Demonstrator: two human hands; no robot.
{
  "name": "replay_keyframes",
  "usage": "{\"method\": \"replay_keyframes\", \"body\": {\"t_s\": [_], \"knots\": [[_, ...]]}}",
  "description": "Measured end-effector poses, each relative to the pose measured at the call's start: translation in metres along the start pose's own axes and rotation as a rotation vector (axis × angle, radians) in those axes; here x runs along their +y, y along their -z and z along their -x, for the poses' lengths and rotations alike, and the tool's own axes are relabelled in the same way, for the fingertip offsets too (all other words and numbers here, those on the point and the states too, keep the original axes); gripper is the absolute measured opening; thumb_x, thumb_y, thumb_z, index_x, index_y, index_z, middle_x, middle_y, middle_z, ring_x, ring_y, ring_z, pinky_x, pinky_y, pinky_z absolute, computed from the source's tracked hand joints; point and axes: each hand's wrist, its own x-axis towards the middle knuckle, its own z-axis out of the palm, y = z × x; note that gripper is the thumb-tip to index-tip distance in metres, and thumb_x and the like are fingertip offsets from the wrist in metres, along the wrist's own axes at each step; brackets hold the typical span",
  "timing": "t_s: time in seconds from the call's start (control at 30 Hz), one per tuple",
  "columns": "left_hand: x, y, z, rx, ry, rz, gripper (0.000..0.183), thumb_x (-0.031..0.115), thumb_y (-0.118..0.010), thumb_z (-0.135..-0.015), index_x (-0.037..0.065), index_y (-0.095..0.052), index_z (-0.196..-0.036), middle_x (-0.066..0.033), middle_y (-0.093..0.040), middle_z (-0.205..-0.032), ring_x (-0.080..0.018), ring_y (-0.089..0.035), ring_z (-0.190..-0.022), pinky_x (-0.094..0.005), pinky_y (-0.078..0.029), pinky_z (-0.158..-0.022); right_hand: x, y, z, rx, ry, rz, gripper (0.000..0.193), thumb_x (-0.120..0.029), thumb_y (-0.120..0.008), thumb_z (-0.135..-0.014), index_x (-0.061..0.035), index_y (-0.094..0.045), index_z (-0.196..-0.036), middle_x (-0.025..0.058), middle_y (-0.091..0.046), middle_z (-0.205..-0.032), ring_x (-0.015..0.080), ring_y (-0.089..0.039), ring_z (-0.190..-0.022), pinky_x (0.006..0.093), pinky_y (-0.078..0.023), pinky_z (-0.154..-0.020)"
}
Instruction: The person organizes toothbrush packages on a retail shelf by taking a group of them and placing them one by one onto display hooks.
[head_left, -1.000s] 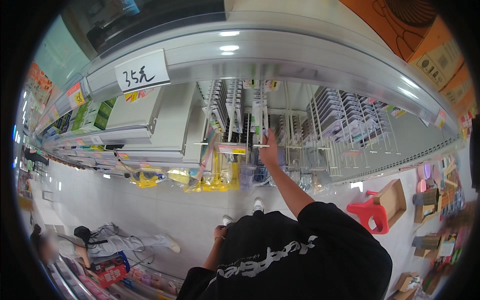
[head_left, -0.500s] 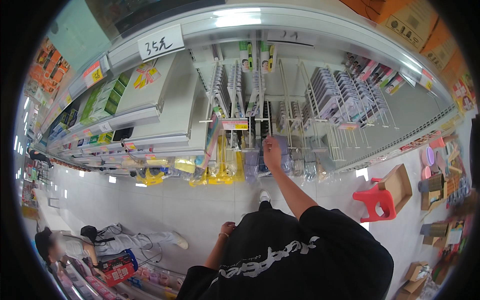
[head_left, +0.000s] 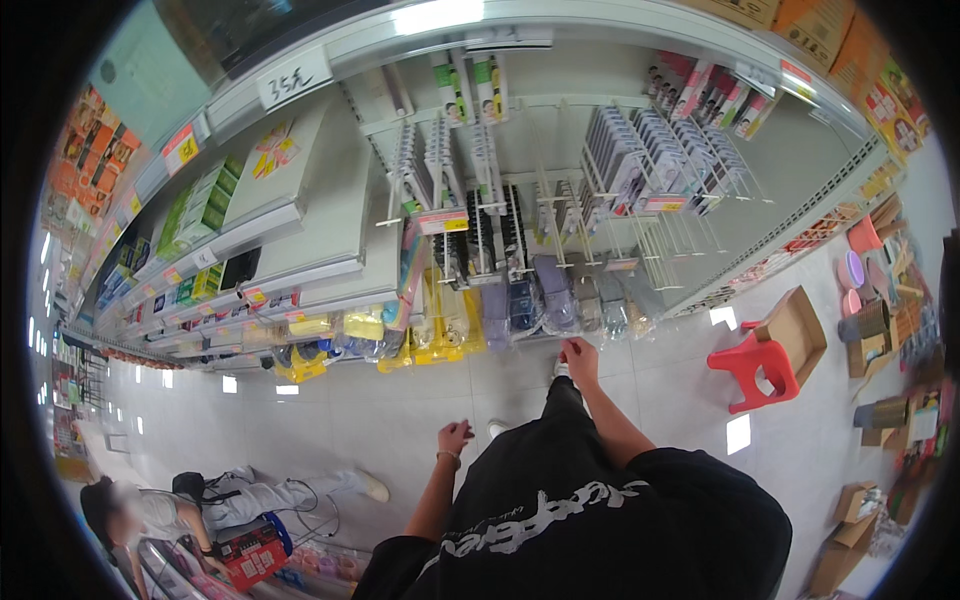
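Note:
My right hand is held low in front of me, just short of the bagged goods on the bottom shelf edge. Its fingers are loosely bent, and nothing shows in it. The nearest things are purple-grey slippers in clear plastic and dark blue slippers beside them. To the left hang yellow bagged items. My left hand hangs over the floor at my left side, fingers loosely curled and slightly apart, with no object visible in it.
Wire hooks with carded packs fill the shelf above. Boxes stand on shelves at left. A red stool and an open carton are on the floor at right. Another person at lower left holds a red box.
My right hand has drawn back from the hanging goods toward my body. My left hand has moved slightly forward. I have shifted, and the shelf appears farther left in view.

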Motion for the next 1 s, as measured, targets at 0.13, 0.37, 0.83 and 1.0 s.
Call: {"method": "replay_keyframes", "body": {"t_s": [0.13, 0.37, 0.83, 1.0], "knots": [[0.094, -0.045, -0.034, -0.095, -0.158, 0.121, 0.026, 0.027, -0.049, -0.088, 0.003, -0.058, -0.096, -0.0066, -0.063, -0.083, -0.0147, -0.062, -0.069, -0.023, -0.046, -0.055, -0.01, 0.026, -0.045, 0.119, 0.053, -0.234, 0.02, -0.009, -0.052, -0.083, -0.0014, -0.054, -0.102, 0.0073, -0.059, -0.072, 0.0121, -0.057, -0.059, 0.0254, -0.046, -0.052], [0.291, -0.198, -0.098, -0.284, -0.507, 0.205, 0.025, 0.03, -0.048, -0.089, 0.013, -0.054, -0.106, -0.0028, -0.061, -0.092, -0.0134, -0.059, -0.081, -0.0243, -0.045, -0.063, -0.094, 0.091, -0.15, 0.202, 0.344, -0.146, 0.03, -0.006, -0.059, -0.078, -0.0024, -0.051, -0.108, 0.0066, -0.058, -0.087, 0.0126, -0.058, -0.072, 0.0251, -0.047, -0.062], [0.511, -0.412, -0.194, -0.155, -0.81, 0.439, 0.056, 0.042, -0.034, -0.088, 0.002, -0.036, -0.128, -0.0152, -0.036, -0.133, -0.0293, -0.033, -0.122, -0.038, -0.023, -0.101, -0.145, 0.149, -0.296, 0.055, 0.689, 0.223, 0.093, -0.024, -0.078, -0.058, 0.0003, -0.025, -0.131, 0.0224, -0.048, -0.117, 0.0359, -0.048, -0.106, 0.0398, -0.04, -0.087], [0.545, -0.422, -0.231, -0.172, -0.965, 0.63, 0.05, 0.036, -0.032, -0.089, -0.001, -0.042, -0.122, -0.0127, -0.045, -0.125, -0.022, -0.039, -0.118, -0.033, -0.026, -0.1, -0.165, 0.143, -0.313, -0.094, 0.774, 0.151, 0.099, -0.039, -0.078, -0.059, 0.0013, -0.024, -0.131, 0.0195, -0.052, -0.115, 0.0333, -0.051, -0.105, 0.0387, -0.042, -0.085]]}}
